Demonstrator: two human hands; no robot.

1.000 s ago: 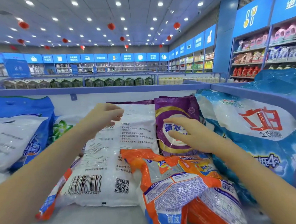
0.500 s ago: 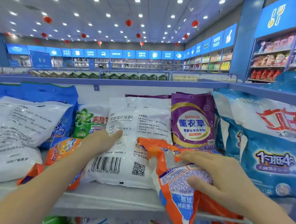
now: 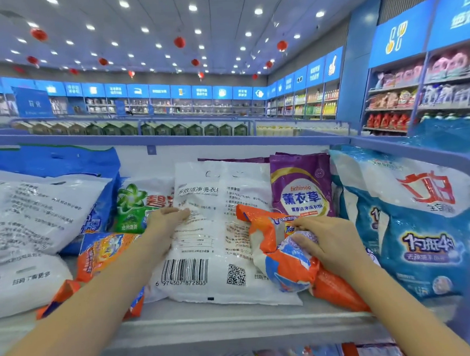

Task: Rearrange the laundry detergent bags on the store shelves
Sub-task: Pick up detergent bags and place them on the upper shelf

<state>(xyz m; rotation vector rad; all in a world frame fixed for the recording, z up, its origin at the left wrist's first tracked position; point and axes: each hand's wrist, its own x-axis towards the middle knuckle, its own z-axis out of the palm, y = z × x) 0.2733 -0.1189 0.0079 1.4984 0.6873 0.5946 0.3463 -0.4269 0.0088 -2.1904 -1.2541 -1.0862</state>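
My two hands are on soap bags in the middle of the frame.

My right hand [image 3: 327, 243] grips the crumpled orange bag [image 3: 287, 266], which lies partly on the white bag [image 3: 220, 265] near the shelf [image 3: 211, 327] edge, lower middle. My left hand [image 3: 166, 224] rests flat and loose on the white bag. If I pull the orange bag too fast, the white bag could slide off the front.

Shelf [image 3: 216, 329] front strip bare; detergent bags [image 3: 219, 251] crowd everything behind.
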